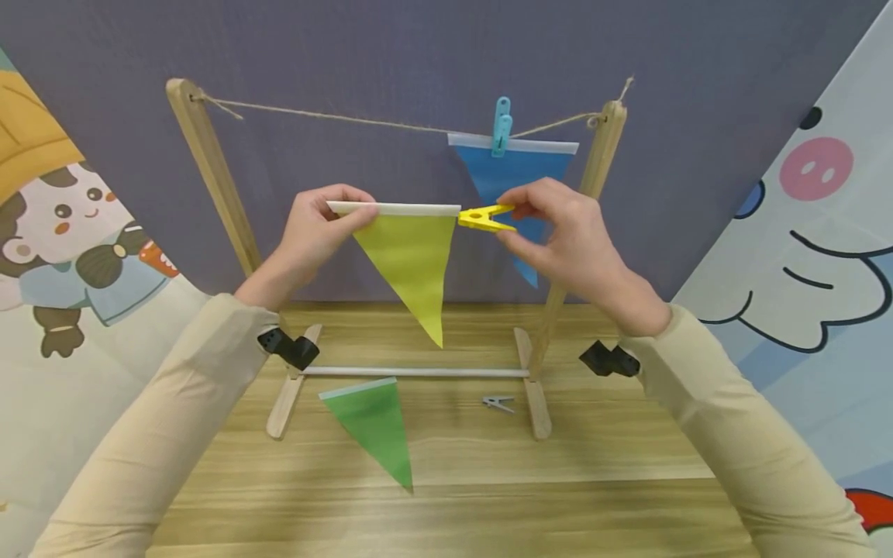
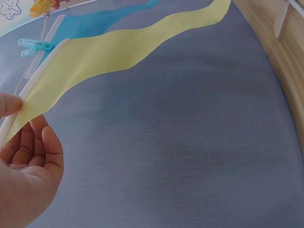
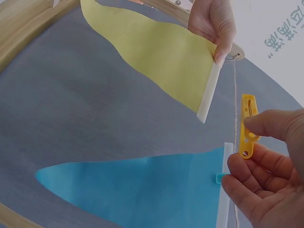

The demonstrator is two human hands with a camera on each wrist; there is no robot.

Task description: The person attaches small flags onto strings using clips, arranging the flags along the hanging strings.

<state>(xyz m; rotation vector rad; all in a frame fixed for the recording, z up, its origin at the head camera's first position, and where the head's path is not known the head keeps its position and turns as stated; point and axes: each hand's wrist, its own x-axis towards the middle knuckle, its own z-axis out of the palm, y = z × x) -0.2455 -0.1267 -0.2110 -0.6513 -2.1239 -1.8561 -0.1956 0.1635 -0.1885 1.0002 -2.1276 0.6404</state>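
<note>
My left hand point(image 1: 314, 225) pinches a yellow pennant point(image 1: 415, 256) by the left end of its white top strip, thumb in front; its tip hangs downward. Between the thumb and fingertips of my right hand point(image 1: 572, 232) is a yellow clothespin point(image 1: 477, 218), its nose pointing left. From the head, that nose lines up with the strip's right end, but the right wrist view shows clothespin point(image 3: 248, 128) and pennant point(image 3: 161, 57) apart. Behind, a blue pennant point(image 1: 502, 167) hangs at a twine line point(image 1: 335, 118), clipped by a light-blue clothespin point(image 1: 501, 128).
Two wooden posts point(image 1: 216, 174) carry the twine, with a white rod point(image 1: 418, 372) joining their feet. On the wooden table point(image 1: 488, 504) lie a green pennant point(image 1: 377, 426) and a grey clothespin point(image 1: 498, 402). A grey-blue panel point(image 1: 391, 46) stands behind.
</note>
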